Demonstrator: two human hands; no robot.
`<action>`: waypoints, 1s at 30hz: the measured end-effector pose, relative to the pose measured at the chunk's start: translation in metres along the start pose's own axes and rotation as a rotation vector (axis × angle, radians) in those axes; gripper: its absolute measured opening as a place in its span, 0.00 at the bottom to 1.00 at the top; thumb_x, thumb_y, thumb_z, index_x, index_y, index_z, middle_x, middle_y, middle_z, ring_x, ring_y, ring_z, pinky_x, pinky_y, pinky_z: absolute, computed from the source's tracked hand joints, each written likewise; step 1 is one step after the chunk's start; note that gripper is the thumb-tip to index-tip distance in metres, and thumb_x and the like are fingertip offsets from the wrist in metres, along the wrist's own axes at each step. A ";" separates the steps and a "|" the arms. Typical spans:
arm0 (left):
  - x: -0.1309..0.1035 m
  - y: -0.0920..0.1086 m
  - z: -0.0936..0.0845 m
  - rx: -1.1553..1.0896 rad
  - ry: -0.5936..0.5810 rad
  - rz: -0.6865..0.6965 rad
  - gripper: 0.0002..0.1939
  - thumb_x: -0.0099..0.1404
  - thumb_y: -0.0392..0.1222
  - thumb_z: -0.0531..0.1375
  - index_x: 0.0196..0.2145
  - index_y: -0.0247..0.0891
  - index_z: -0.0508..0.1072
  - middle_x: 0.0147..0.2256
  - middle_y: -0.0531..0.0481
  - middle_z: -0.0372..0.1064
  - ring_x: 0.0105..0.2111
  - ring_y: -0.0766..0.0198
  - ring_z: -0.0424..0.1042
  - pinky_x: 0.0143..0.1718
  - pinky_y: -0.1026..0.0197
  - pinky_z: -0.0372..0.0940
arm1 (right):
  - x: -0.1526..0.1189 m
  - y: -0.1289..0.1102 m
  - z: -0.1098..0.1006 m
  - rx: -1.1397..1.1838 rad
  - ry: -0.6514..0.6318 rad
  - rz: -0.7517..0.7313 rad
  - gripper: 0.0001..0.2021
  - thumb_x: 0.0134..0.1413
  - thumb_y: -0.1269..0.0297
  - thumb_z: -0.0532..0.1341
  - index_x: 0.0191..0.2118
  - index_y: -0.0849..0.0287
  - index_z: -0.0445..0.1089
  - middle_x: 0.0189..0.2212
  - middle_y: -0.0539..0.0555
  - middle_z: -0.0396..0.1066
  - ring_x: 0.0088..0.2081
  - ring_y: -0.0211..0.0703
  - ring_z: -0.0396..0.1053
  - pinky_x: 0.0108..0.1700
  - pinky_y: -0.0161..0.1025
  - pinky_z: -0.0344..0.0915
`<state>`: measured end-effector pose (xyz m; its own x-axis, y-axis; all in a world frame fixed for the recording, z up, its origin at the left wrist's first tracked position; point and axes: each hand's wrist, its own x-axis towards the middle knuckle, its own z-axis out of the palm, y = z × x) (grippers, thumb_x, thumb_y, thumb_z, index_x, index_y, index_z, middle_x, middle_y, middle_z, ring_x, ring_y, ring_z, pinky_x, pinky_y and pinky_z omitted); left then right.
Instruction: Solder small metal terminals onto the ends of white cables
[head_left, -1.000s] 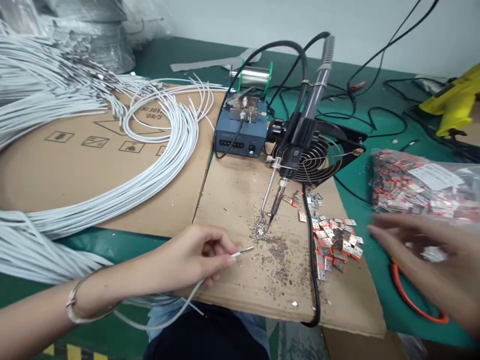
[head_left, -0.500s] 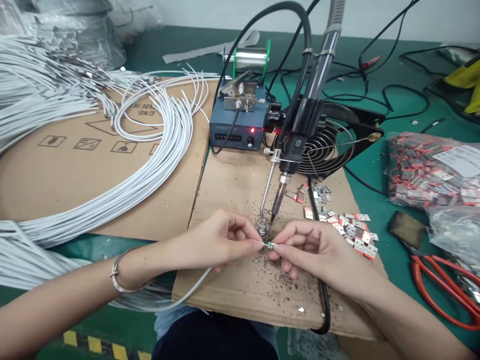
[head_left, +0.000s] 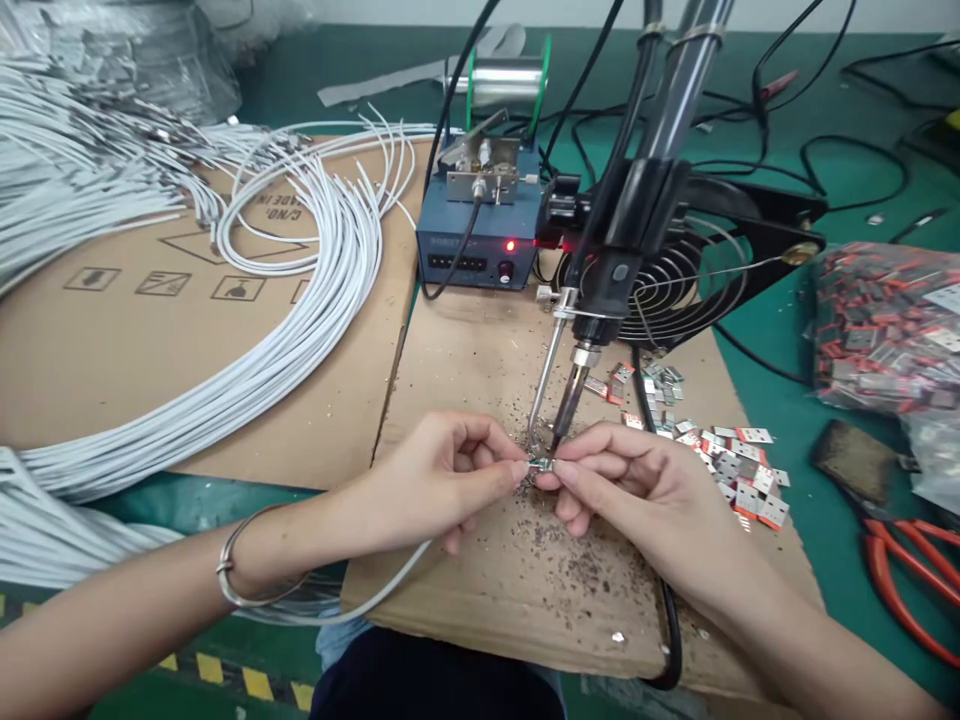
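Observation:
My left hand (head_left: 459,478) pinches the end of a white cable (head_left: 396,584), which trails out below the palm toward the lower left. Thin coloured wires at its tip meet a small metal USB plug (head_left: 545,466). Thumb and forefinger of my right hand (head_left: 626,478) are closed on that plug from the other side. Right above the joint is the tip of a clamped soldering iron (head_left: 571,402), very close to the wires; whether it touches them I cannot tell. A thin metal solder tube (head_left: 548,372) ends beside the tip.
Loose USB plugs (head_left: 750,470) lie right of my right hand, near a bag of plugs (head_left: 885,330) and red-handled scissors (head_left: 885,570). A blue solder feeder (head_left: 469,245) and a fan (head_left: 675,280) stand behind. Bundled white cables (head_left: 330,310) cover the left.
The view has shifted, so the bench sits differently in the frame. Both hands have brought the wires and plug up closer under the iron's tip. Both grips stay closed.

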<state>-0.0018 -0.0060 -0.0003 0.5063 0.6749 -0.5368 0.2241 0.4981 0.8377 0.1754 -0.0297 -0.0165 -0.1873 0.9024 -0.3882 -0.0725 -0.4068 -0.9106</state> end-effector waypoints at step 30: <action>0.003 0.001 0.001 -0.065 -0.022 -0.009 0.07 0.60 0.38 0.59 0.25 0.35 0.66 0.14 0.63 0.54 0.11 0.76 0.57 0.10 0.76 0.58 | 0.000 0.006 -0.008 0.080 -0.040 0.034 0.05 0.46 0.64 0.68 0.28 0.58 0.74 0.22 0.50 0.75 0.17 0.28 0.66 0.18 0.22 0.66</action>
<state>0.0009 -0.0043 -0.0006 0.5232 0.6584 -0.5411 0.1745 0.5387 0.8242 0.1823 -0.0311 -0.0234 -0.2294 0.8822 -0.4113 -0.1435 -0.4486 -0.8822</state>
